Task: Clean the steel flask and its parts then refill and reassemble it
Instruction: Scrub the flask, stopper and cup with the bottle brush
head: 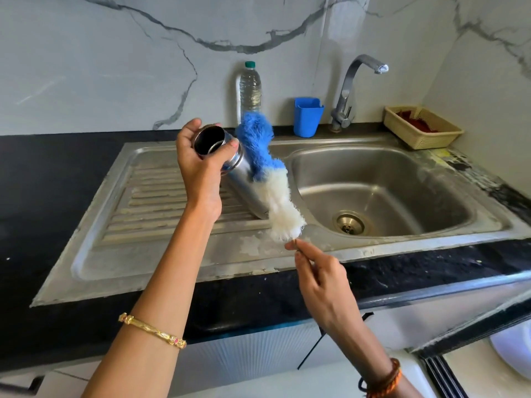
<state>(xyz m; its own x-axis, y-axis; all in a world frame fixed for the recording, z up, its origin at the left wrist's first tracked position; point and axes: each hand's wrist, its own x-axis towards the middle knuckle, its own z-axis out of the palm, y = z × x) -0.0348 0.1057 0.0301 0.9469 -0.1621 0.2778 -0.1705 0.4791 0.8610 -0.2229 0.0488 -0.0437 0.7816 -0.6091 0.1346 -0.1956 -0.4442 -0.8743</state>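
Steel flask (244, 179), open mouth tilted up toward the viewer, base resting on the ribbed drainboard of the sink (178, 271), just left of the basin. Left hand (201, 165) grips it near the neck, thumb & fingers curled round the rim. Right hand (319, 280) pinches the thin wire handle of a long bottle brush (267, 173), blue bristles at the far end, white nearer the hand; the brush is outside the flask, lying across its right side.

Risks, as a judgement: the brush is held only by fingertips at the very end of the handle, so it could wobble or slip when aimed into the narrow mouth. The flask is wet-looking metal, gripped high w/ base only propped, so it may skid on the ribs or twist under scrubbing force.

Pose: left forearm reaches forward, wrist bent, palm wrapping the neck. Right arm is lower & nearer, wrist straight, index finger extended along the handle.

Behind: water bottle (250, 87), blue cup (307, 116), tap (353, 84), basket (422, 127) on the dark surface (57, 182).
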